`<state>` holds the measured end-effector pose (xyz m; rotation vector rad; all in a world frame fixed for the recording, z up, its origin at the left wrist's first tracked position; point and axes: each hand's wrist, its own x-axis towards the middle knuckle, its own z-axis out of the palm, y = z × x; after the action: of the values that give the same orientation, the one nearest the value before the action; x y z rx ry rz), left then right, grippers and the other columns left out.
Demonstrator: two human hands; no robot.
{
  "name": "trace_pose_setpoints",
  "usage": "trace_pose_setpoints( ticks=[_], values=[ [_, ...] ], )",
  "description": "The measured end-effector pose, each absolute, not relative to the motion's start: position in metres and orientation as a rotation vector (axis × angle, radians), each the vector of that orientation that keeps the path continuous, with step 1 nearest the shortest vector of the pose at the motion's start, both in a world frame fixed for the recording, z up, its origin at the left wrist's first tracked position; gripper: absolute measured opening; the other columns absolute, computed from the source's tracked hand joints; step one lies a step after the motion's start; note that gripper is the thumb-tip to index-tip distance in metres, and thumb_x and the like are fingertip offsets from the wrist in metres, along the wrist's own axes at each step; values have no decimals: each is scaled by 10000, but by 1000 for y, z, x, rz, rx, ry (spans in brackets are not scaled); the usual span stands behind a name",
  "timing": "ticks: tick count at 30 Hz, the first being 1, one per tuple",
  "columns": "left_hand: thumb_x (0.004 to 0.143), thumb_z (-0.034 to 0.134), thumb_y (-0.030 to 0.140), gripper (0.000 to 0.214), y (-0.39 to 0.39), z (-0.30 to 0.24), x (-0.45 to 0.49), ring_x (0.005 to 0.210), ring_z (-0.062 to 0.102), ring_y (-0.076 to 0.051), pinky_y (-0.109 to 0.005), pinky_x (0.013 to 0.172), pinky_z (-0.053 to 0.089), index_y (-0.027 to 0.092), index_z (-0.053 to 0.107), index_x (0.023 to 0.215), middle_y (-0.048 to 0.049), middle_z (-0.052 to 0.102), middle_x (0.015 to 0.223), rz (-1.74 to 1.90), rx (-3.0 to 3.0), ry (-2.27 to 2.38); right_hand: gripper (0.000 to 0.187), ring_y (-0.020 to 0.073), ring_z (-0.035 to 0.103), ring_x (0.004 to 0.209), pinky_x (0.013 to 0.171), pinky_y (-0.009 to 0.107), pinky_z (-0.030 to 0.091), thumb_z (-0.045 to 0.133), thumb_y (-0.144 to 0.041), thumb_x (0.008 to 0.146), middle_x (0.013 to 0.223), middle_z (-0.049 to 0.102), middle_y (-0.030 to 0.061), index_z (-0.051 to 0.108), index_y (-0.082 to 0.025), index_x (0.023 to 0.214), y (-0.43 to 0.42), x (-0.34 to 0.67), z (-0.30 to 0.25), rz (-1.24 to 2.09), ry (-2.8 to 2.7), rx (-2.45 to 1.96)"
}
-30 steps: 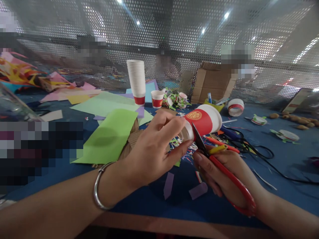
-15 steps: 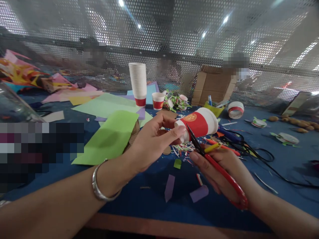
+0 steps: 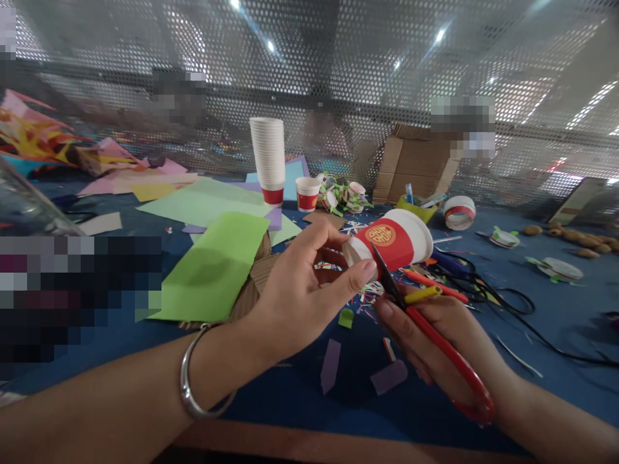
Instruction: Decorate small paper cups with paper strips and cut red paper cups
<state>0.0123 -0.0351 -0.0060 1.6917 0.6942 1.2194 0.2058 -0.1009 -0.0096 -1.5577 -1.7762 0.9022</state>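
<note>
A paper cup (image 3: 403, 241), white with a red band and a yellow printed logo, lies tilted on its side in the air, its mouth facing right. My left hand (image 3: 297, 293) curls around its base end, thumb along the near side. My right hand (image 3: 464, 325) is closed on a pair of scissors (image 3: 447, 354) with red handles and dark blades. The blades point up and left, against or just in front of the cup's red side; I cannot tell whether they cut into it. A yellow rod-shaped piece (image 3: 423, 294) sticks out beside the scissors' pivot.
Behind stand a tall cup stack (image 3: 269, 154) and a single cup (image 3: 307, 194). Green paper (image 3: 207, 270) lies at left. Paper scraps (image 3: 330, 366) are scattered below my hands. A black cable (image 3: 512, 309), a tape roll (image 3: 459, 212) and small cup-and-paper crafts (image 3: 556, 269) lie at right.
The cup has shifted slightly right and turned, so more of its logo shows. My right hand and the scissors have moved a little right and down. The left fingers look more loosely curled.
</note>
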Motion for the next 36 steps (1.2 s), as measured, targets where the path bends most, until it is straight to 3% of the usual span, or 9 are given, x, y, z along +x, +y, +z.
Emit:
trace_pose_setpoints(
  ticks=[7, 12, 17, 22, 26, 29, 32, 36],
  values=[
    [928, 729, 397, 267, -33, -10, 9, 886, 639, -162, -256, 677, 573, 223, 542, 1008, -35, 622, 985, 1253, 1832, 766, 559, 101, 369, 278, 339, 262, 313, 574, -680, 935, 331, 421, -66, 488, -257, 579, -98, 206, -12, 907, -1761, -1500],
    [937, 712, 303, 249, -28, -15, 9, 1081, 621, -210, -310, 803, 621, 215, 570, 1122, -85, 569, 1166, 1364, 2051, 680, 674, 109, 451, 346, 407, 259, 379, 520, -730, 937, 346, 445, -30, 429, -254, 469, -105, 199, 2, 909, -1716, -1591],
    [938, 690, 207, 235, -28, -13, 6, 1065, 582, -211, -396, 924, 592, 218, 572, 1141, -74, 572, 1139, 1398, 2444, 687, 701, 123, 467, 336, 375, 263, 374, 563, -780, 875, 323, 429, -24, 416, -260, 427, -102, 202, -5, 1018, -1657, -1547],
    [941, 676, 165, 240, -30, -7, 4, 1124, 581, -224, -412, 985, 552, 203, 572, 1154, -101, 597, 1176, 1456, 2665, 654, 696, 118, 467, 330, 431, 272, 415, 600, -731, 890, 319, 425, -32, 407, -256, 420, -103, 203, -6, 998, -1653, -1536],
    [917, 744, 281, 417, -31, -8, 7, 1213, 605, -249, -402, 971, 587, 232, 538, 1275, -118, 598, 1317, 1429, 2191, 684, 706, 111, 436, 352, 416, 270, 377, 550, -744, 915, 336, 413, -30, 407, -255, 425, -105, 200, 1, 931, -1642, -1509],
    [869, 790, 437, 550, -29, -9, 11, 1095, 673, -236, -375, 860, 621, 234, 505, 1293, -123, 619, 1325, 1255, 1700, 771, 697, 101, 395, 330, 390, 270, 333, 531, -751, 922, 325, 425, -30, 443, -251, 444, -103, 199, 4, 835, -1696, -1535],
    [867, 777, 492, 472, -24, -8, 14, 948, 694, -186, -355, 819, 616, 203, 562, 1172, -83, 665, 1191, 1104, 1463, 767, 697, 93, 385, 318, 401, 266, 353, 525, -708, 954, 318, 418, -39, 438, -248, 437, -101, 198, 4, 797, -1744, -1497],
    [861, 796, 437, 362, -21, -6, 14, 865, 671, -138, -307, 817, 582, 181, 600, 1026, -33, 678, 1033, 1095, 1437, 715, 698, 87, 393, 342, 425, 257, 365, 535, -649, 980, 339, 402, -41, 430, -234, 429, -101, 198, 6, 770, -1778, -1512]
  ],
)
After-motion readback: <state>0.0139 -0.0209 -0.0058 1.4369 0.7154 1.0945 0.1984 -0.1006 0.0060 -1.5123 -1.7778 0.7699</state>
